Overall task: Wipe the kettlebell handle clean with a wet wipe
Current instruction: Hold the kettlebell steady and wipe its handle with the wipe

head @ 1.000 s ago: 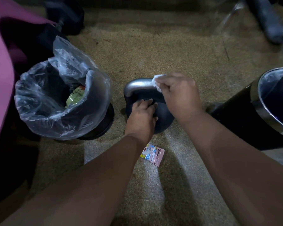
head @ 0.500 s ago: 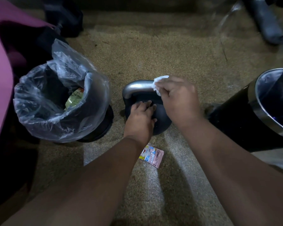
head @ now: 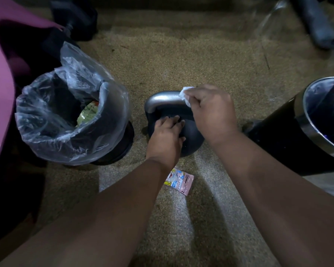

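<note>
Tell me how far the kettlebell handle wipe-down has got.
Done: the wipe packet lies on the floor and a wet wipe is out. In hand: the right hand pinches the wipe against the right end of the kettlebell handle, while the left hand rests on the kettlebell body. Left, perhaps: the handle's bare left curve.

The dark, round kettlebell (head: 191, 134) stands upright on the floor (head: 181, 60), its grey metal handle (head: 162, 97) arching across the 12 o'clock side, with a crumpled white wet wipe (head: 185, 95) bunched against the handle's 2 o'clock end.
</note>
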A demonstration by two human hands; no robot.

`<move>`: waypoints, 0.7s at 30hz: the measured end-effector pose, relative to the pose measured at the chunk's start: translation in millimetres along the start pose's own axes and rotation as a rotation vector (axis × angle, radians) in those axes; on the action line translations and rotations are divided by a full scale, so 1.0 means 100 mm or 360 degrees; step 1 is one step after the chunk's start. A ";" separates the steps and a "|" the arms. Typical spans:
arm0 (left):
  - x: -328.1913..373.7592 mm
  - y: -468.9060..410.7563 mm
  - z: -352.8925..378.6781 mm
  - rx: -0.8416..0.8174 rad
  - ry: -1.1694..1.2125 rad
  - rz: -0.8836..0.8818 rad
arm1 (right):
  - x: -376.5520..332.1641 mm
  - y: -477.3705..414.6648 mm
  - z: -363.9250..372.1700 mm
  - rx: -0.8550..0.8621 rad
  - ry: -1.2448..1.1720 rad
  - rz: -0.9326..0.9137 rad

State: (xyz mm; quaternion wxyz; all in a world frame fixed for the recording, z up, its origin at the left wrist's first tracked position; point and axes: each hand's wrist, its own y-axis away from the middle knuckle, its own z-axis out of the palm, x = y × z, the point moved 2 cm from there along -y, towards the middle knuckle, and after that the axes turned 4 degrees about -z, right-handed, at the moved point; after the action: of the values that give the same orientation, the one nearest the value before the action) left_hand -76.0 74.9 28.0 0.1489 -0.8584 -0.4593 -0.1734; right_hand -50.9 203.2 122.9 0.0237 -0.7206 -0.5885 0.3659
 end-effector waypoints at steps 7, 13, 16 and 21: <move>-0.01 0.00 0.01 0.0012 0.0021 0.0004 | -0.05 0.05 0.01 -0.0020 0.0072 -0.0083; 0.00 -0.01 0.01 0.0016 0.0001 0.0019 | -0.05 0.13 0.02 0.0013 0.0081 -0.0120; -0.01 -0.01 0.01 0.0023 0.0012 0.0013 | -0.04 0.04 0.00 0.0021 -0.0023 -0.0073; -0.01 0.00 0.00 0.0013 -0.0004 0.0014 | -0.05 0.15 0.02 0.0040 0.0070 -0.0173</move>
State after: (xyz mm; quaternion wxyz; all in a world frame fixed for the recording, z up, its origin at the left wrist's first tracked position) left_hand -76.6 74.6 27.4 0.1525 -0.8599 -0.4566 -0.1698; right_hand -39.2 193.7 116.9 0.0654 -0.6952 -0.6214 0.3555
